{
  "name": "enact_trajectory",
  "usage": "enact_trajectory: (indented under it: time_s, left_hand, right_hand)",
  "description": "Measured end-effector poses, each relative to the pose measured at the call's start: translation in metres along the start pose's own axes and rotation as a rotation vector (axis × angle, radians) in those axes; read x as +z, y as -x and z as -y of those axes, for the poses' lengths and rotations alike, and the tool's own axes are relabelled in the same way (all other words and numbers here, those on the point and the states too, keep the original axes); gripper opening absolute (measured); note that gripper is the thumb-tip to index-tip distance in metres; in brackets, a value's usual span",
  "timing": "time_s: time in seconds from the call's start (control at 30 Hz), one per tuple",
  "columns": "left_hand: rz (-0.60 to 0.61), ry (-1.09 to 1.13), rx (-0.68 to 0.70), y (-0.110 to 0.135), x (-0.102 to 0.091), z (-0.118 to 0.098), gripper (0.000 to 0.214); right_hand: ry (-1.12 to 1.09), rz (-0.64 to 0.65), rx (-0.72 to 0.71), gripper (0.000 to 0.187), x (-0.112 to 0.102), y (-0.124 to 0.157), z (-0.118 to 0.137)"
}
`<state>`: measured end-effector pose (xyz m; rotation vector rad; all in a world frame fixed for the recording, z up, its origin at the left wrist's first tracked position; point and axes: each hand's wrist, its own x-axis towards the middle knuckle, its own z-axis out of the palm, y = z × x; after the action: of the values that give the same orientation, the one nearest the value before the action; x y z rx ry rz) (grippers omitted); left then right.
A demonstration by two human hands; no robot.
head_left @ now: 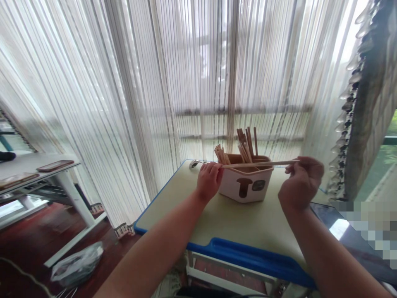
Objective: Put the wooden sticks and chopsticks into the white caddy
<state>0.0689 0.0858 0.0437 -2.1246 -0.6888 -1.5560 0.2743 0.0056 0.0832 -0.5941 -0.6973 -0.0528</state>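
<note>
A pale pink utensil holder with a brown mushroom picture stands at the back of a small beige table with a blue rim. Several wooden chopsticks stick up out of it. My left hand is closed around the handle of a metal spoon just left of the holder. My right hand pinches one end of a wooden chopstick that lies level across the holder's top, between both hands.
White string curtains hang close behind the table. A dark patterned drape hangs at the right. A white desk with flat objects stands at the left, and a plastic bag lies on the wooden floor.
</note>
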Motion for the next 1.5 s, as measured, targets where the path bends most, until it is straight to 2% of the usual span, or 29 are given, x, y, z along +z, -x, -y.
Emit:
enact_trajectory:
  time_s: [0.2,0.33,0.43,0.5,0.57,0.67,0.77,0.87,0.97,1.13,1.23,1.33,1.4,1.5]
  left_hand:
    - [0.014,0.012,0.021,0.000,-0.002,-0.001,0.013]
    - [0.051,0.028,0.050,-0.001,-0.003,-0.005,0.014]
    - [0.086,0.024,0.050,-0.001,-0.004,-0.007,0.016]
    - [0.107,0.018,0.047,0.000,-0.003,-0.007,0.018]
    - [0.123,0.017,0.046,0.000,-0.003,-0.006,0.017]
    - [0.129,0.026,0.027,0.001,-0.002,-0.003,0.015]
    - [0.129,0.017,-0.027,0.003,0.000,-0.001,0.014]
    - [0.121,-0.005,-0.117,0.004,0.002,0.000,0.013]
    - [0.107,-0.005,-0.244,0.005,0.003,0.001,0.018]
    - [0.196,0.017,-0.382,0.007,0.004,0.003,0.042]
    - [0.294,0.031,-0.370,0.008,0.005,0.003,0.043]
    - [0.363,0.052,-0.350,0.009,0.006,0.001,0.041]
    - [0.380,0.078,-0.355,0.009,0.006,0.001,0.039]
    - [0.372,0.121,-0.369,0.010,0.006,0.001,0.040]
  right_hand:
    - [-0.091,0.026,0.162,0.037,0.001,-0.004,0.000]
    - [-0.042,0.125,0.216,0.042,0.002,0.000,0.006]
    - [0.095,0.274,0.168,0.041,0.002,0.010,0.012]
    - [0.238,0.381,0.084,0.039,0.001,0.016,0.015]
    - [0.332,0.430,-0.001,0.033,0.000,0.020,0.017]
    - [0.300,0.343,-0.120,0.023,-0.001,0.016,0.017]
    - [0.258,0.097,-0.261,0.019,-0.004,0.003,0.015]
    - [0.402,-0.061,-0.388,0.019,-0.010,-0.010,0.009]
    - [0.603,-0.086,-0.503,0.019,-0.017,-0.013,0.004]
    - [0.758,0.146,-0.561,0.017,-0.019,-0.004,0.001]
    - [0.809,0.281,-0.569,0.018,-0.015,-0.003,-0.003]
    - [0.875,0.393,-0.549,0.028,-0.011,0.000,-0.011]
    - [0.920,0.472,-0.548,0.033,-0.010,0.003,-0.016]
    - [0.977,0.561,-0.569,0.029,-0.010,0.009,-0.019]
